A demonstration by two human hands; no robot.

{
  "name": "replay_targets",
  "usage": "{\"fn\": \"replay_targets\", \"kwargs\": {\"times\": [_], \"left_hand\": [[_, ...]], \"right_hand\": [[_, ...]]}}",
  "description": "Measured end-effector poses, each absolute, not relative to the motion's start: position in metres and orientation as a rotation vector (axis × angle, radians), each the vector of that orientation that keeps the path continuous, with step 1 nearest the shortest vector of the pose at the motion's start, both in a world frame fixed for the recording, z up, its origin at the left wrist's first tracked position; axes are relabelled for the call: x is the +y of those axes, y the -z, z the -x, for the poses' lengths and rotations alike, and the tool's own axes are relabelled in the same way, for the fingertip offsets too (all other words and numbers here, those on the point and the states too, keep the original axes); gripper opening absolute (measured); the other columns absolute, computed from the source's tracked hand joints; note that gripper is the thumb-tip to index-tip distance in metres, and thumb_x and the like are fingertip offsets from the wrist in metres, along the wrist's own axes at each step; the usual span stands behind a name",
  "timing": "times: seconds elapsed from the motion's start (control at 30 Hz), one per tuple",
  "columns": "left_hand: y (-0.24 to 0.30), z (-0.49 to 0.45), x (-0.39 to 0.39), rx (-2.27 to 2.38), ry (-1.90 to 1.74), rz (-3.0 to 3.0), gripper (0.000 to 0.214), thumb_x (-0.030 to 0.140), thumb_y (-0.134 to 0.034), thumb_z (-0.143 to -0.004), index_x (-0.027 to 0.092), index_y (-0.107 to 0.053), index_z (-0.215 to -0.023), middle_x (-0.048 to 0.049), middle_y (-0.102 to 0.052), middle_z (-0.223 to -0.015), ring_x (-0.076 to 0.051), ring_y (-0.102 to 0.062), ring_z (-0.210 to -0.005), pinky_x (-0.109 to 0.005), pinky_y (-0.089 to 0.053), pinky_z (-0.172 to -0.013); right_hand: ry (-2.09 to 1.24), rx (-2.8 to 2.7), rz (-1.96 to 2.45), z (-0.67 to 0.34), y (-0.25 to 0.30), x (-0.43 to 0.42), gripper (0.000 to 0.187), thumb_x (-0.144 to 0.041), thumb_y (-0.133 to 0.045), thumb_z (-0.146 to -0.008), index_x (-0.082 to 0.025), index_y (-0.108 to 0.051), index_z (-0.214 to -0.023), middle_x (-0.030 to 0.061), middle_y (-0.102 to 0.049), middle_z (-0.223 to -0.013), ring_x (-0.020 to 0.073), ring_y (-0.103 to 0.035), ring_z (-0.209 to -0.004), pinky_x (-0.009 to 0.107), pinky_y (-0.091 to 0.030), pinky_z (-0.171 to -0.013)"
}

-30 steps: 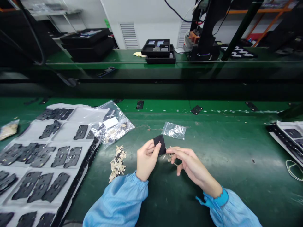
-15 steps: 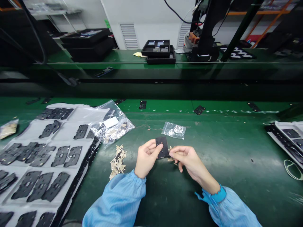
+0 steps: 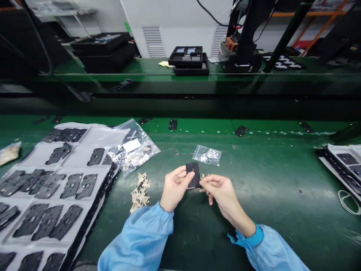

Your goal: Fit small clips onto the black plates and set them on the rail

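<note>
From the head camera, here we go: the left hand (image 3: pixel 176 190) has its grip clamped on a small black plate (image 3: pixel 193 175), thumb and fingers pinching it upright just above the green tabletop (image 3: pixel 254 218). The right hand (image 3: pixel 225 199) is right up against it, fingertips drawn together at the plate's right edge. Is that grip closed on the plate or on some tiny piece? Can't tell from here.

Just under the right fingers sit a few tan scraps (image 3: pixel 203 190), and to the left lies a heap of tan cut strips (image 3: pixel 139 194). Straight ahead, a crumpled clear plastic bag (image 3: pixel 207 155). Further left, a second clear bag (image 3: pixel 135 148) holds tan pieces, lying against a white sheet (image 3: pixel 34 222) laid out with rows of black plates. Small black parts (image 3: pixel 173 124) dot the tabletop's far side, and beyond it, on a higher green shelf (image 3: pixel 135 71), a stack of black trays (image 3: pixel 188 60) sits.
</note>
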State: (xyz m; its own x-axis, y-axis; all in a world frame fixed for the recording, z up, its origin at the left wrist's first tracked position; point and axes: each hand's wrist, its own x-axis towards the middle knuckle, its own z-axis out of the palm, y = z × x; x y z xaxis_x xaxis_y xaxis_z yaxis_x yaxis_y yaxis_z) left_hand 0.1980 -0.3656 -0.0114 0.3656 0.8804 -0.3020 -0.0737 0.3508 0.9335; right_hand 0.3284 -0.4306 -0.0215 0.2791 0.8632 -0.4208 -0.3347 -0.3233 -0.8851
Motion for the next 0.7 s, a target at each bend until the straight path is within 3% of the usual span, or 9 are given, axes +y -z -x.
{"fn": "replay_targets", "kwargs": {"times": [0.17,0.4,0.7], "left_hand": [[0.011,-0.198,-0.366,1.005,-0.785,-0.994,0.040,0.033,-0.070,-0.070,0.010,-0.063,-0.102,-0.0119,-0.072,-0.089,-0.020,-0.069,-0.072,-0.022,-0.057,-0.054],[0.015,-0.200,-0.367,1.005,-0.834,-0.989,0.036,0.031,-0.070,-0.071,0.011,-0.064,-0.101,-0.0104,-0.073,-0.089,-0.019,-0.070,-0.074,-0.019,-0.056,-0.055],[0.013,-0.199,-0.367,0.932,-0.847,-0.975,0.034,0.029,-0.068,-0.074,0.011,-0.063,-0.103,-0.0106,-0.072,-0.091,-0.019,-0.069,-0.075,-0.021,-0.057,-0.057]], "right_hand": [[-1.373,-0.473,1.360,-0.328,0.023,-0.431,0.026,-0.034,-0.077,-0.062,-0.011,-0.066,-0.069,-0.0037,-0.050,-0.050,0.0054,-0.040,-0.040,0.013,-0.038,-0.026],[-1.433,-0.453,1.324,-0.331,0.021,-0.433,0.028,-0.030,-0.079,-0.059,-0.012,-0.066,-0.076,-0.0004,-0.055,-0.056,0.0110,-0.050,-0.053,0.015,-0.043,-0.029],[-1.526,-0.448,1.283,-0.340,0.015,-0.431,0.024,-0.032,-0.074,-0.068,-0.010,-0.068,-0.075,0.0001,-0.053,-0.059,0.0079,-0.046,-0.052,0.012,-0.039,-0.031]]}}
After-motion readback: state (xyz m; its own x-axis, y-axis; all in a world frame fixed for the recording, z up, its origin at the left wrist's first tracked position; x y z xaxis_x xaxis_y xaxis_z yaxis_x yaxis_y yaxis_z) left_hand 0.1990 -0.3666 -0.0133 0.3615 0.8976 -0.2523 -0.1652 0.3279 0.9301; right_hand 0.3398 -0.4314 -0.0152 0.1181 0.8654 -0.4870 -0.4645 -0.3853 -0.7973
